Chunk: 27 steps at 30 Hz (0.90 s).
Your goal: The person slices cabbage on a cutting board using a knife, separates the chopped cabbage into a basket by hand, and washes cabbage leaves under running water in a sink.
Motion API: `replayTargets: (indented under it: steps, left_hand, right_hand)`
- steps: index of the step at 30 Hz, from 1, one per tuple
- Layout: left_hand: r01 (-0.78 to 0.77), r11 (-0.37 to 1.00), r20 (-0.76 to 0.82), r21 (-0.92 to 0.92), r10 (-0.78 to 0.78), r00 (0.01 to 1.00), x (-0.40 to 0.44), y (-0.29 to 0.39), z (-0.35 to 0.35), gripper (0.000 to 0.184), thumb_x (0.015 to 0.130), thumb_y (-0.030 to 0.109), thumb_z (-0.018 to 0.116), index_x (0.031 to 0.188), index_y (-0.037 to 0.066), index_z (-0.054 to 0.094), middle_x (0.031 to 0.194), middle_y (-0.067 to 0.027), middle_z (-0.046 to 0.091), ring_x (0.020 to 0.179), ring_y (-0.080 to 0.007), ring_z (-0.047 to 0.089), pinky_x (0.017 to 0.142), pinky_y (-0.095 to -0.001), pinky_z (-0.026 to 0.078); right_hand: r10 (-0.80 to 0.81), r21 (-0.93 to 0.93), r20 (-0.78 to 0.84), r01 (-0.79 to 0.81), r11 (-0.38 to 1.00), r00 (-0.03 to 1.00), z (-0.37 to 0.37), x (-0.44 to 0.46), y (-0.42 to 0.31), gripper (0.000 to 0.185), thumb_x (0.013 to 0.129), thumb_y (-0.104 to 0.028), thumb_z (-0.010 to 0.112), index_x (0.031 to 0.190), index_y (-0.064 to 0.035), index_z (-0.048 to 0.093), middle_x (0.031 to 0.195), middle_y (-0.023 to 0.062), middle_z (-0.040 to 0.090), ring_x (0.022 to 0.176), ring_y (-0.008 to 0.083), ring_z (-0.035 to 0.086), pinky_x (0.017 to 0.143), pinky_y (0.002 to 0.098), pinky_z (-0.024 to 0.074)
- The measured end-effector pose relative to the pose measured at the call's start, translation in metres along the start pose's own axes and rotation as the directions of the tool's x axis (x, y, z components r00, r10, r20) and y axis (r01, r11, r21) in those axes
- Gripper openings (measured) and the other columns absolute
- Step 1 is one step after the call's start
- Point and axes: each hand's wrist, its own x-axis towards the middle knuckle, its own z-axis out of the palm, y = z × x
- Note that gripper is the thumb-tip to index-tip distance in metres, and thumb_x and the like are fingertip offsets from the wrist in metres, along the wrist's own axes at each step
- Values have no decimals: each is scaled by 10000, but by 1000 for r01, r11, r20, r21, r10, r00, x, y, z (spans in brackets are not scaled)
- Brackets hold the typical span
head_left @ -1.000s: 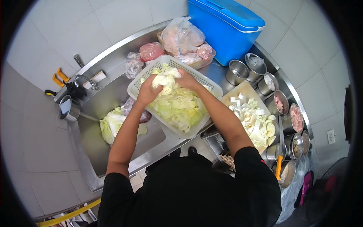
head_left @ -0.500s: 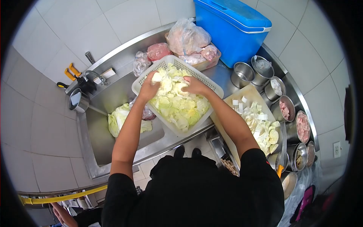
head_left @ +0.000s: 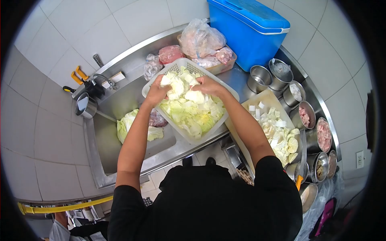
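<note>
A white perforated basket [head_left: 231, 90] full of cut cabbage [head_left: 193, 114] sits across the sink's right edge. My left hand [head_left: 157, 91] is at the basket's left side, its fingers curled round pale cabbage pieces. On the other side of the same heap, my right hand [head_left: 209, 86] also has its fingers closed on cabbage. More chopped cabbage [head_left: 277, 134] lies on a cutting board [head_left: 245, 138] to the right. In the sink, a larger piece of cabbage [head_left: 126, 123] is partly behind my left forearm.
Bagged meat [head_left: 201, 38] and a blue cooler [head_left: 247, 34] stand behind the basket. Metal bowls [head_left: 259, 79] line the right side, with an orange-handled knife [head_left: 299, 181] across them. A faucet [head_left: 105, 79] is at the left. Another person's sleeve [head_left: 60, 232] shows at bottom left.
My hands have lowered from a lifted bunch of cabbage into the heap, then gathered pieces again. The view has shifted. At bottom left, another person came into view.
</note>
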Motion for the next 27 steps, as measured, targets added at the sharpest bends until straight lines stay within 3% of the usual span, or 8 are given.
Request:
replayTargets:
  steps: [4,7,13,15,16,18,22,27]
  left_hand:
    - [71,983,56,-169,-62,996,6,-2,12,335,903,145,625,1222,89,540,982,-23,648,674,-69,582,544,-226,511]
    - [91,961,66,-262,-76,995,12,-4,20,347,900,191,656,1212,71,562,993,-17,658,676,-59,582,553,-221,513]
    - [59,998,142,26,-62,988,22,5,15,329,880,212,700,1161,83,587,934,22,651,711,-46,558,563,-214,439]
    - [-119,993,152,-22,121,981,23,5,19,353,844,164,714,1155,59,583,918,13,649,711,-49,561,559,-216,434]
    - [-121,992,151,-28,123,981,25,4,20,353,844,164,714,1155,59,583,918,13,649,711,-49,561,559,-216,434]
    - [-151,985,174,-86,164,971,30,1,23,354,824,129,692,1149,33,590,951,-13,661,743,-83,593,609,-248,473]
    - [-87,996,132,-12,87,987,37,-7,21,364,815,137,685,1148,17,596,984,-49,672,788,-124,622,689,-287,504]
    - [-212,930,0,300,223,975,37,-6,17,361,810,152,695,1124,-3,608,967,-74,683,812,-140,633,731,-301,510]
  right_hand:
    - [-208,306,11,195,932,978,17,6,0,383,834,-128,680,1184,-4,589,1016,51,667,866,119,619,775,265,496]
    - [-251,211,-98,267,940,963,25,16,6,415,799,-122,700,1174,22,598,1013,78,671,877,134,625,780,289,506]
    - [-88,-57,-314,74,996,945,24,16,-9,518,753,-202,747,1190,19,577,1003,95,669,904,150,624,780,304,507]
    - [-267,-343,-355,141,929,896,27,13,-15,573,701,-300,761,1177,-27,597,1052,184,672,990,290,650,841,368,504]
    - [-266,-348,-354,138,927,897,31,13,-20,573,701,-300,761,1177,-27,597,1052,184,672,990,290,650,841,368,504]
    - [-230,-537,-479,-76,840,847,39,14,-25,545,724,-292,729,1199,-61,593,1130,211,645,1067,360,614,903,425,483]
    - [-166,-583,-475,-168,795,864,40,10,-32,542,744,-291,694,1222,-63,580,1165,221,628,1100,367,594,932,437,470]
    - [-185,-569,-537,-191,800,823,28,6,-24,485,737,-262,673,1172,-52,616,1096,237,651,1051,374,619,914,432,482]
